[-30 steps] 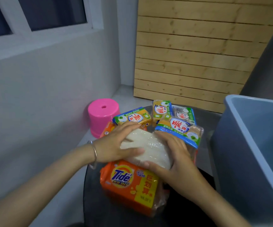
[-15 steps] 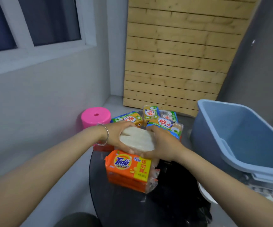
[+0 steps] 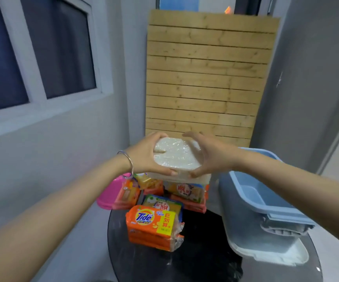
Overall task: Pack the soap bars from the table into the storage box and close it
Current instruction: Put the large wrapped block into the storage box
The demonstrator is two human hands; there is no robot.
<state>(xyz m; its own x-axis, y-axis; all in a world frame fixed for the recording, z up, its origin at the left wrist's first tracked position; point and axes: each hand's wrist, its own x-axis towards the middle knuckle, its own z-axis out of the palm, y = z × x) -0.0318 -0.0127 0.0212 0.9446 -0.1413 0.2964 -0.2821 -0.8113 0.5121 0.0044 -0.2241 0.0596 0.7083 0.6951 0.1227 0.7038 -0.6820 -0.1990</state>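
Observation:
Both hands hold a white soap pack (image 3: 175, 156) wrapped in clear plastic, lifted above the pile. My left hand (image 3: 146, 154) grips its left side and my right hand (image 3: 209, 154) grips its right side. Below, on the round black table (image 3: 195, 259), lie an orange Tide soap pack (image 3: 152, 225) at the front and several yellow and orange soap packs (image 3: 184, 192) behind it. The blue storage box (image 3: 252, 202) stands open at the right, its inside showing nothing in the visible part.
A white lid (image 3: 286, 255) lies under the blue box. A pink stool (image 3: 108, 196) stands on the floor left of the table. A wooden slat panel (image 3: 205, 78) leans against the back wall. A window sits in the left wall.
Both hands have raised the white soap pack up off the pile. The view has tilted upward, and the pack now hangs well above the other packs.

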